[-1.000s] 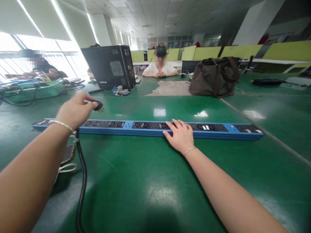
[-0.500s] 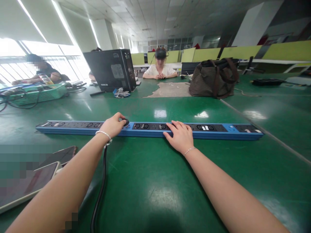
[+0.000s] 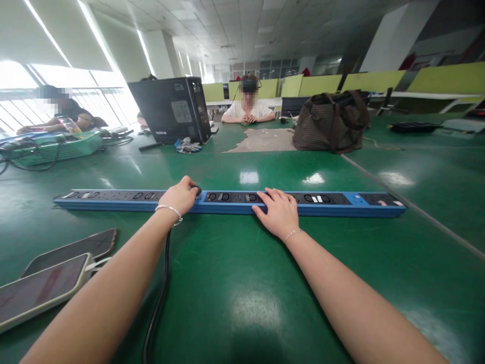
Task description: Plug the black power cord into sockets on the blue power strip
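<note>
A long blue power strip [image 3: 231,208] with black socket sections lies across the green table. My left hand [image 3: 178,196] is closed on a black plug [image 3: 197,190], held at the strip left of its middle; whether the plug sits in a socket is hidden by my fingers. A black cable [image 3: 161,298] runs from under my left wrist to the bottom edge. My right hand [image 3: 279,211] rests on the strip right of its middle, fingers spread over the top and thumb at the near side.
Two phones [image 3: 45,288] [image 3: 79,248] lie at the near left. Farther back are a green basket [image 3: 62,147], a black computer case [image 3: 166,111], gloves [image 3: 187,146] and a brown bag [image 3: 322,124]. One person [image 3: 248,110] sits opposite, another [image 3: 70,108] at the far left.
My left hand has shifted slightly right and lies lower over the strip with the plug, its wrist nearer the strip. The whole view has moved a little; my right hand stays on the strip.
</note>
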